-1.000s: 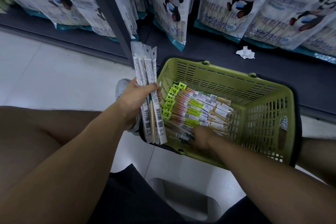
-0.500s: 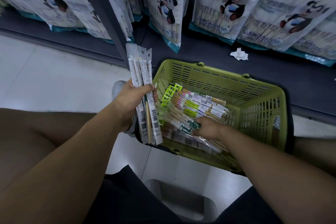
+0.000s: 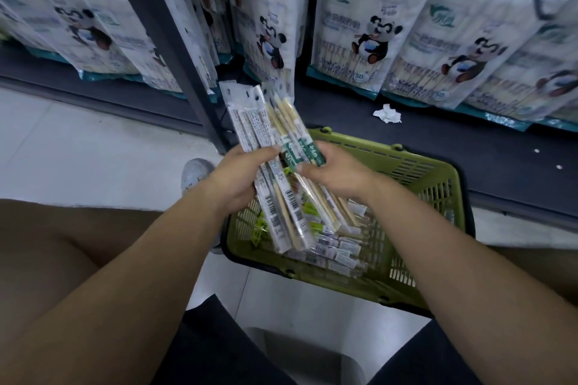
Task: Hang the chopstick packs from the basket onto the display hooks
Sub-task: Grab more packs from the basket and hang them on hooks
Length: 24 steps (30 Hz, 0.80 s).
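- A pale tiled floor (image 3: 78, 141) is running up to a dark low shelf (image 3: 438, 147).
- A crumpled white paper scrap (image 3: 387, 114) is lying on that shelf.
- Big white bags with panda pictures (image 3: 369, 40) are hanging above it.
- A green plastic basket with holes (image 3: 438, 184) is sitting on the floor just beside the shelf.
- The left hand (image 3: 237, 178) is curling tight round long clear chopstick packs with white labels (image 3: 250, 122), holding them above the basket.
- The right hand (image 3: 337, 172) is gripping clear packs with green bands (image 3: 300, 153), touching the left bunch.
- More flat packs (image 3: 337, 250) are lying inside the basket.
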{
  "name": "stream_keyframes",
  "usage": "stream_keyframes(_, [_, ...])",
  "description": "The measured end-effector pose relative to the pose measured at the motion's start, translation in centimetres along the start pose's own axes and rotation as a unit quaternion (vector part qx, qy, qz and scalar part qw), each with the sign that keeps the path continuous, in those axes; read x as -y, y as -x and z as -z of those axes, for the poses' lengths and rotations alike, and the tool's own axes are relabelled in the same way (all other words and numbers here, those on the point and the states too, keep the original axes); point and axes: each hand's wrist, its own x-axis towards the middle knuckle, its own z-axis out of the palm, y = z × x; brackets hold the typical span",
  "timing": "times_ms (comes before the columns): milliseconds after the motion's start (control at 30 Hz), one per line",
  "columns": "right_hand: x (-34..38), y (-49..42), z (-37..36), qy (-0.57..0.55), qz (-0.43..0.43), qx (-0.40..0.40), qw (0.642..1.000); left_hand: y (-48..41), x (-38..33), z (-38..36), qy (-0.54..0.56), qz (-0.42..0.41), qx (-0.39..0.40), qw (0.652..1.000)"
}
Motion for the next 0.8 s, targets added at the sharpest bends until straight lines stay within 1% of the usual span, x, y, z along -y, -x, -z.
stream_keyframes(100, [2.3,0.5,-1.4,0.039,0.076,-0.039,0.996,-0.1,-0.1,-1.1,0.045,-0.026,0.003,0.999])
stream_keyframes(167, [2.9,1.1,-1.9,0.006,0.080,-0.041,0.996,-0.1,0.0,-1.2,0.065,-0.043,-0.020,0.997])
stream_keyframes(233, [3.3,1.5,-2.0,-0.017,0.068,-0.035,0.997,-0.1,0.1,-1.5,0.055,-0.064,-0.043,0.996])
stream_keyframes(267, [3.4,1.5,-2.0,0.014,0.064,-0.035,0.997,0.0,0.0,-1.6,0.045,-0.072,-0.048,0.995])
stream_keyframes(300, [3.4,1.6,-1.9,0.072,0.062,-0.037,0.995,0.0,0.0,-1.7,0.040,-0.077,-0.049,0.995])
stream_keyframes(367, [3.3,1.8,-1.7,0.188,0.062,-0.044,0.979,0.3,-0.1,-2.0,0.040,-0.077,-0.045,0.995])
stream_keyframes(400, [3.3,1.9,-1.5,0.221,0.061,-0.050,0.972,0.5,-0.2,-2.1,0.040,-0.074,-0.042,0.996])
stream_keyframes(533, [3.6,2.3,-0.7,0.279,0.063,-0.071,0.956,0.9,-0.3,-2.6,0.035,-0.071,-0.037,0.996])
stream_keyframes(600, [4.1,2.4,-0.1,0.267,0.086,-0.059,0.958,1.0,-0.6,-2.8,0.022,-0.088,-0.033,0.995])
stream_keyframes(700, [4.6,2.9,0.8,0.156,0.107,-0.048,0.981,1.1,-1.1,-3.0,-0.017,-0.126,-0.029,0.991])
stream_keyframes(800, [5.2,3.3,1.9,0.092,0.124,-0.086,0.984,1.3,-2.1,-3.3,-0.060,-0.165,-0.012,0.984])
